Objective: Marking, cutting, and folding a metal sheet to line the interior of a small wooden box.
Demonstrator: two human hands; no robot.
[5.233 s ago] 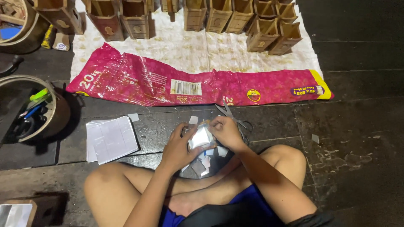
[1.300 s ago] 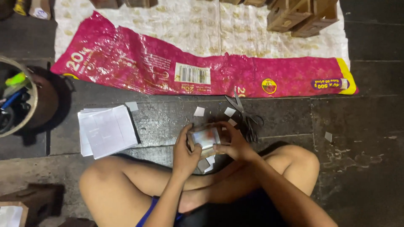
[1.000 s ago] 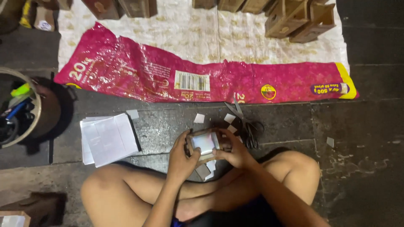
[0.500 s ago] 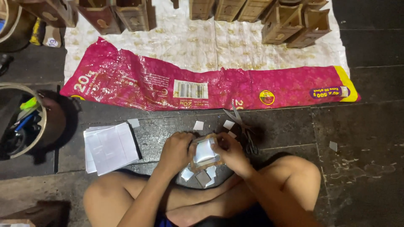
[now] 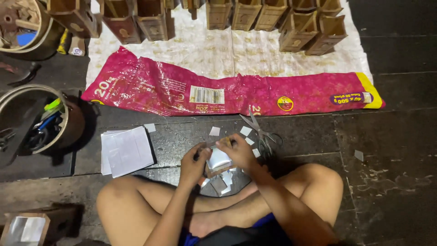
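Head view shows my left hand (image 5: 193,161) and right hand (image 5: 239,149) clamped together on a small shiny silver foil-covered block (image 5: 218,159), steel scissors (image 5: 259,132) just right of my grip.

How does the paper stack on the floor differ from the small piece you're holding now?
The paper stack is larger and lies flat on the dark floor, untouched; the small piece is held above the lap between the left hand and right hand. The stack looks matte white, the piece shinier. Both are pale, roughly rectangular sheets.

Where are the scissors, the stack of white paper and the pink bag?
scissors (image 5: 260,133): head view, on the blades near the pivot.
stack of white paper (image 5: 126,151): head view, middle of top sheet.
pink bag (image 5: 150,89): head view, left half.
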